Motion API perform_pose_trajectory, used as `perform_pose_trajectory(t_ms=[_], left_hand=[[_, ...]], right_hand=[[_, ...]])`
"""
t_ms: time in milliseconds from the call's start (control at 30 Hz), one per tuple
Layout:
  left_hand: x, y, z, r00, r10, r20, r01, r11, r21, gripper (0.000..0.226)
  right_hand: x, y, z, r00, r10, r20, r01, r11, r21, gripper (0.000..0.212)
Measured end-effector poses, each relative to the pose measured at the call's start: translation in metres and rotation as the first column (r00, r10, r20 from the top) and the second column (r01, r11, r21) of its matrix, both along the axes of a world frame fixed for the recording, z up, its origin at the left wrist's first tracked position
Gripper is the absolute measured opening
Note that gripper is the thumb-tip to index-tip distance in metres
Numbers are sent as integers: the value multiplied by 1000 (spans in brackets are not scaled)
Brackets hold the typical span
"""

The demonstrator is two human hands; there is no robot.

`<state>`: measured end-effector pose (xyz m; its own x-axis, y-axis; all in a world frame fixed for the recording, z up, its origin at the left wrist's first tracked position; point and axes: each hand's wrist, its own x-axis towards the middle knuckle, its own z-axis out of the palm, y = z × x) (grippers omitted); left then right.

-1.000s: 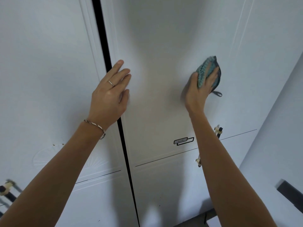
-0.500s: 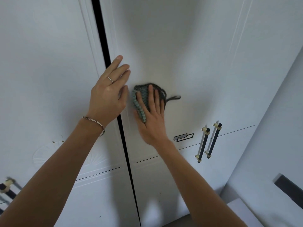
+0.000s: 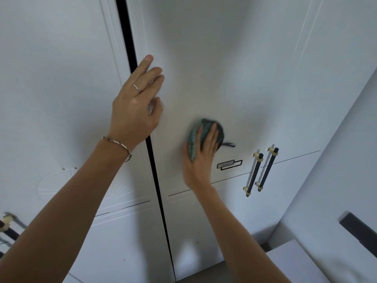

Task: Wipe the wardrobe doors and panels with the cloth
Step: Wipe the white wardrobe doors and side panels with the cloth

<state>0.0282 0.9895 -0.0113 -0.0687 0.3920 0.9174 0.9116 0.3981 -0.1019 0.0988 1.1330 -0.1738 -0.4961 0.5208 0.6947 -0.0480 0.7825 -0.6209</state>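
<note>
Head view, looking up along a white wardrobe. Two dark bar handles (image 3: 261,170) with pale brass-coloured end caps stand side by side, right of the working hand and apart from it; between them and the hand sits a small label plate (image 3: 228,164), text too small to read. A dark vertical gap (image 3: 152,152) separates the left door (image 3: 51,99) from the middle door (image 3: 224,78). A horizontal seam runs across both doors below the hands. Another dark handle (image 3: 8,227) shows at the far left edge, partly cut off. Faint fan-shaped relief and a few small brown specks mark the left door near the seam. Right hand (image 3: 201,160) lies flat on the middle door, fingers extended over the cloth (image 3: 204,135), a teal knitted pad with a dark loop trailing right; the cloth is pressed against the door just above the seam. The hand is motion-blurred. Left hand (image 3: 136,107) rests across the gap, fingers straight and relaxed, tips on the middle door; ring and bracelet (image 3: 119,145) visible. At right, a pale wall (image 3: 336,160) with a dark fitting (image 3: 359,227); a white box-like top (image 3: 295,262) below.
</note>
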Motion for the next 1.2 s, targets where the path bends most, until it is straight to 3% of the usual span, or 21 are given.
perform_pose_trajectory(t_ms=[167,300,367,433,533,600,700,833,933,1033,1200], left_hand=[[-1,0,-1,1000,1,-11,-1,1000,5,32],[-1,1,-1,1000,1,-10,-1,1000,11,32],[0,2,-1,1000,1,-1,-1,1000,16,32],[0,2,-1,1000,-4,3,4,1000,15,33],[-1,2,-1,1000,-9,10,9,1000,19,33],[-1,2,-1,1000,-5,11,5,1000,18,33],[-2,1,-1,1000,-10,14,10,1000,10,33],[-3,0,0,1000,-12,10,12,1000,14,33],[-2,1,-2,1000,-22,14,22,1000,21,34],[-2,1,-2,1000,-23,5,23,999,21,33],[-4,0,-1,1000,-15,1,15,1000,8,33]], right_hand=[[0,-30,-66,985,0,171,-25,989,147,64],[-1,-15,-55,993,1,118,-22,985,170,66],[0,-5,-30,1000,27,16,-28,999,40,75],[-2,10,5,991,23,-133,-50,977,-209,81],[-8,49,40,943,-143,-300,-51,830,-555,82],[-9,76,43,926,-225,-303,-54,717,-695,86],[-6,94,40,928,-252,-275,-50,647,-761,86],[-7,73,36,940,-216,-262,-53,669,-741,84],[-10,34,22,952,-161,-262,-48,763,-644,85],[-10,-10,2,988,-43,-147,-31,883,-469,82],[-3,-78,-32,995,96,-7,-93,943,-319,88]])
